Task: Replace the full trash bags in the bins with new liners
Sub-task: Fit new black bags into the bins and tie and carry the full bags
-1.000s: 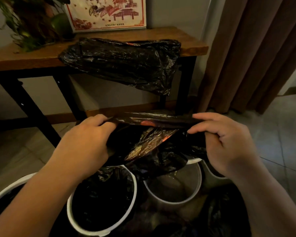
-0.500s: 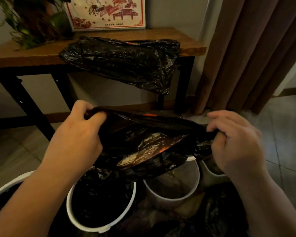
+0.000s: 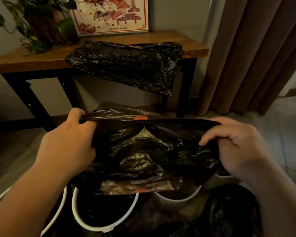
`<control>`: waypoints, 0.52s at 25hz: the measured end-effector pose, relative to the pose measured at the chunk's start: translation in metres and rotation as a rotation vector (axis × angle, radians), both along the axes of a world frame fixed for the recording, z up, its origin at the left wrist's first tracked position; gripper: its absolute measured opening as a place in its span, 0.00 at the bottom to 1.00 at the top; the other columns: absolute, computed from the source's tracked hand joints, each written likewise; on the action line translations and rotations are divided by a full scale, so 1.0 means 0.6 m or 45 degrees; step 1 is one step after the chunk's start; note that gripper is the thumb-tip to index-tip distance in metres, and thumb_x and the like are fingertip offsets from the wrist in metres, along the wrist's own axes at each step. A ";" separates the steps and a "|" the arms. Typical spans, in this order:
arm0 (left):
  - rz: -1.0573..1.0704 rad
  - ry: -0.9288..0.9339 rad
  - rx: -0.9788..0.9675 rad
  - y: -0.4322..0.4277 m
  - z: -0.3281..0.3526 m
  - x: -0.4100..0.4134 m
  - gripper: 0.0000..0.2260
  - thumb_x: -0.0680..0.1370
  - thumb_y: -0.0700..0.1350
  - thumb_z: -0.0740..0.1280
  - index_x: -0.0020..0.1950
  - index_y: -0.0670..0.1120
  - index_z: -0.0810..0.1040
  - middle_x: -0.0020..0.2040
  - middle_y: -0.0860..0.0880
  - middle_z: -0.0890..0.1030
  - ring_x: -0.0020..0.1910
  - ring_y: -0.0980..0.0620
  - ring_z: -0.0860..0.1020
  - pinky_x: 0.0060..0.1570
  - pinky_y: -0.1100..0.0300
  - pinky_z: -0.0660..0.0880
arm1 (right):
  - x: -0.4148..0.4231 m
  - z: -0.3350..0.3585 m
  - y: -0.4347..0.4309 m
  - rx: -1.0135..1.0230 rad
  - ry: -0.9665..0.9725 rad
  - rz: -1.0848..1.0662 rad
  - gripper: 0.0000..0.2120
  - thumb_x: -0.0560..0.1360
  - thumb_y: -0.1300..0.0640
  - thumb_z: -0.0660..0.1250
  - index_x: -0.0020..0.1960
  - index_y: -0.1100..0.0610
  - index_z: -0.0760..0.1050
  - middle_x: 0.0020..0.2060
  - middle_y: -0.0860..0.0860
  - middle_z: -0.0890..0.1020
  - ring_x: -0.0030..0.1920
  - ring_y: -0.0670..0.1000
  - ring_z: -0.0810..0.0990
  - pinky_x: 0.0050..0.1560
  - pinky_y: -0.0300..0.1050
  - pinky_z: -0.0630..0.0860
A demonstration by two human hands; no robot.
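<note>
Spare black bags (image 3: 126, 65) lie over the front edge of the counter (image 3: 32, 60), right of middle, untouched. New liner (image 3: 152, 151): a second ago a narrow bunched strip, now drawn out wide and hanging as a sheet over the white bins (image 3: 104, 224) on the floor. My left hand (image 3: 70, 144) and right hand (image 3: 237, 147), well apart, each pinch its top edge. Mouth not yet parted; I judge opening it comes next, then seating.
</note>
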State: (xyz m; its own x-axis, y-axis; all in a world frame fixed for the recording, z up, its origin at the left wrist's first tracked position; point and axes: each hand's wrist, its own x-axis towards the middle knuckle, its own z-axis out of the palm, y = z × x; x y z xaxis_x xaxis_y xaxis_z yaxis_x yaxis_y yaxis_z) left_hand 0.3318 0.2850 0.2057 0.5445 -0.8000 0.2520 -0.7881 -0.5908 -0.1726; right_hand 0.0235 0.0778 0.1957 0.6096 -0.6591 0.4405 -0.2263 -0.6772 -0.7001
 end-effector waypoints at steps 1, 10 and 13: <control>0.019 -0.008 0.032 0.001 0.000 -0.001 0.29 0.64 0.52 0.80 0.64 0.53 0.78 0.68 0.47 0.66 0.46 0.43 0.82 0.28 0.56 0.74 | 0.006 -0.002 0.004 -0.045 0.096 -0.069 0.29 0.74 0.73 0.57 0.39 0.40 0.83 0.51 0.37 0.82 0.47 0.40 0.82 0.39 0.31 0.77; -0.093 0.051 0.253 0.032 -0.013 -0.021 0.21 0.76 0.62 0.67 0.69 0.71 0.73 0.79 0.54 0.56 0.71 0.48 0.71 0.53 0.50 0.83 | 0.050 -0.016 0.035 -0.333 0.489 -0.413 0.11 0.82 0.53 0.66 0.58 0.42 0.85 0.54 0.48 0.74 0.40 0.47 0.75 0.35 0.42 0.71; 0.014 0.027 0.252 0.029 -0.020 -0.039 0.17 0.76 0.62 0.66 0.65 0.64 0.77 0.66 0.59 0.69 0.51 0.52 0.81 0.38 0.53 0.81 | 0.063 -0.014 0.043 -0.351 0.492 -0.440 0.13 0.83 0.51 0.62 0.63 0.47 0.82 0.50 0.49 0.79 0.40 0.50 0.78 0.36 0.45 0.73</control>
State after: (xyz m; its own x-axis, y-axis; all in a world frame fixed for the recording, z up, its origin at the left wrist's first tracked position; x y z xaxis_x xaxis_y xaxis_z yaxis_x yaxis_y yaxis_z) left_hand 0.3087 0.3027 0.1937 0.5568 -0.8269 0.0787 -0.7867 -0.5554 -0.2694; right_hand 0.0612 0.1036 0.1872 0.5305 -0.7406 0.4124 -0.6700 -0.6644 -0.3311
